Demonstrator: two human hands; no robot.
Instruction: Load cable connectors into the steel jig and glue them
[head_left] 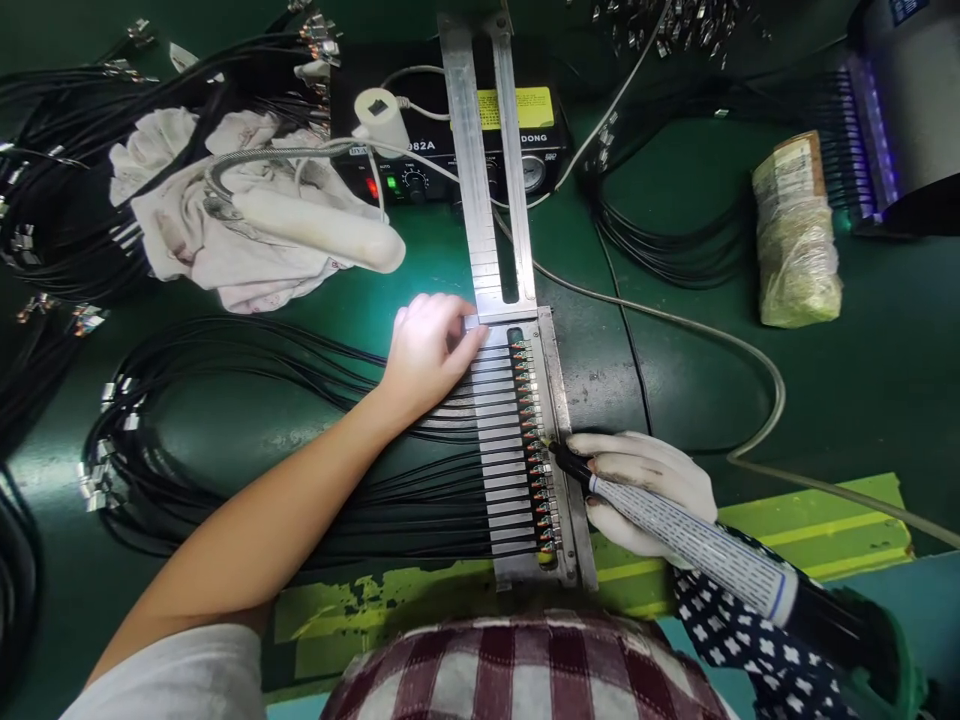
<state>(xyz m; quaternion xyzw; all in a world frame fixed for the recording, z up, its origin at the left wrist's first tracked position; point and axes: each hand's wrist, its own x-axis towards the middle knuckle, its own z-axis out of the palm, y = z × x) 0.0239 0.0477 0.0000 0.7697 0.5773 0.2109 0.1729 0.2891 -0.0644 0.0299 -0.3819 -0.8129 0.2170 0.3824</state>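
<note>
A metal fixture [504, 470] lies on the green table, holding several black cables [420, 515] side by side. Their stripped ends with small metal connectors [527, 390] line its right side. My bare left hand [431, 350] is at the fixture's upper left edge, thumb and fingers pinched around its edge or a cable; which one is unclear. In a white glove, my right hand [652, 485] grips a pen-like tool [697, 545] with a black tip and printed white body. The tool's tip touches or nearly touches the connectors at mid-row.
A black control box [427, 180] stands behind the fixture, partly under a slotted metal bar [469, 150]. A white-handled tool [322, 230] rests on cloths [169, 240] at left. Looped cables lie around; a wrapped block [796, 235] and purple-lit machine [919, 110] are at right.
</note>
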